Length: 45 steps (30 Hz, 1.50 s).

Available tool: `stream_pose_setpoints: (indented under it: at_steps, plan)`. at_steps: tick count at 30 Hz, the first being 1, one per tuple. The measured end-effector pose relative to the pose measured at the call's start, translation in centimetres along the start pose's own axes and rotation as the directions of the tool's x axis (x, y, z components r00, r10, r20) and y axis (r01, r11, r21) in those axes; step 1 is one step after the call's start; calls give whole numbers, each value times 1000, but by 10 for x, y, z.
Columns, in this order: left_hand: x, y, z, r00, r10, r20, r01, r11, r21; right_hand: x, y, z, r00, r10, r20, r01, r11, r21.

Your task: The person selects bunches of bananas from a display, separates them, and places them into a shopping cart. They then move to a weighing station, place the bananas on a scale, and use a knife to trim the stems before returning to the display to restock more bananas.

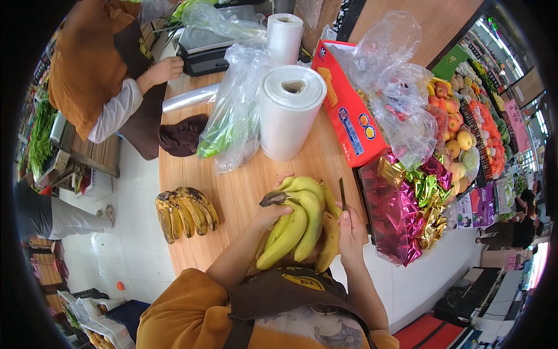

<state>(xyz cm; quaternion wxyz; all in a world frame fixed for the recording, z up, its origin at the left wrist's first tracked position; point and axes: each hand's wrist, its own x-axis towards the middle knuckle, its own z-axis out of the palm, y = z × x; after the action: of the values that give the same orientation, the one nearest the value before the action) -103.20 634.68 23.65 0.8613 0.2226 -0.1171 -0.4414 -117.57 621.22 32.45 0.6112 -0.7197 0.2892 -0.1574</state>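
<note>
My left hand (275,213) grips a bunch of yellow-green bananas (301,213) near its dark crown, held up over the front of the wooden table (237,200). In my right hand (350,222) is a small knife (342,192) with its thin dark blade pointing away from me; the hand is just right of the bunch. Between the bunch and the right hand, yellower bananas (330,240) show, partly hidden. A second bunch, with heavily browned skins (186,212), lies on the table to the left.
Plastic bag rolls (285,118), bagged green vegetables (231,126) and a dark cloth item (182,135) stand or lie farther back. At right are a red carton (348,113) and foil-wrapped goods (405,209). A co-worker's hand (168,70) is beside a scale (205,52).
</note>
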Motion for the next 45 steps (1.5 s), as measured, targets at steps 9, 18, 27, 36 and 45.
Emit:
stream_pose_setpoints:
  at_steps: [9, 18, 27, 36, 45]
  plan:
    - [0, -9, 10, 995, 96, 21, -94, 863, 496, -49, -34, -4, 955, 149, 255, -128, 987, -97]
    - [4, -12, 10, 980, 165, 109, -197, 791, 580, -48, 0, -7, 983, 10, 183, 57, 933, -355]
    - [3, -12, 18, 964, 213, 160, -267, 803, 533, -32, -23, -6, 937, 217, 275, -127, 942, -311]
    - [0, -15, 19, 964, 199, 179, -266, 774, 575, -25, -28, -10, 956, 107, 274, 52, 856, -514]
    - [6, -10, 21, 867, 391, 309, -449, 344, 825, -29, -17, 2, 958, 151, 243, -75, 953, -294]
